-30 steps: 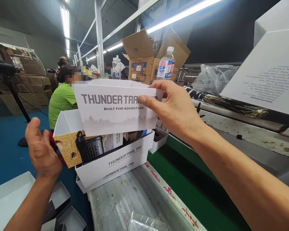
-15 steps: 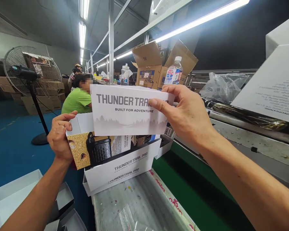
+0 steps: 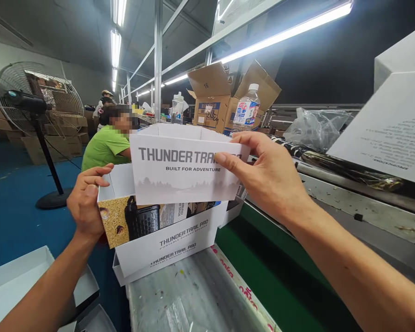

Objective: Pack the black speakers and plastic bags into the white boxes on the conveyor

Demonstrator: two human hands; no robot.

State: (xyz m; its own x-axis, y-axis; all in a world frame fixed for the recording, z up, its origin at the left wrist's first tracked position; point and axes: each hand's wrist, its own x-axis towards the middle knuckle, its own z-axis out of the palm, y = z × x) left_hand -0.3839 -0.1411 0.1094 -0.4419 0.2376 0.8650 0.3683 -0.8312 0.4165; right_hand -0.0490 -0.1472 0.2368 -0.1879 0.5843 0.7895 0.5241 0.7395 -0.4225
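While the right hand (image 3: 269,177) pinches the near right end of the white lid (image 3: 186,168) printed THUNDER TRAIL between thumb and fingers, the lid is raised and hangs over the stack of open boxes (image 3: 169,240) at the far edge of the tabletop (image 3: 193,299); the left hand (image 3: 86,203) is closed on the left wall of the upper box, at 9 o'clock from the lid, beside the printed insert (image 3: 131,221) lying in it. Risk noted: the lid is held at one end only, so its free left end may sag or twist and catch the box wall. The stack overhangs the tabletop edge; a hard push could tip it toward the blue floor (image 3: 14,203). The conveyor belt (image 3: 263,272) lies at 4 o'clock, the water bottle (image 3: 246,110) at 1 o'clock, well apart
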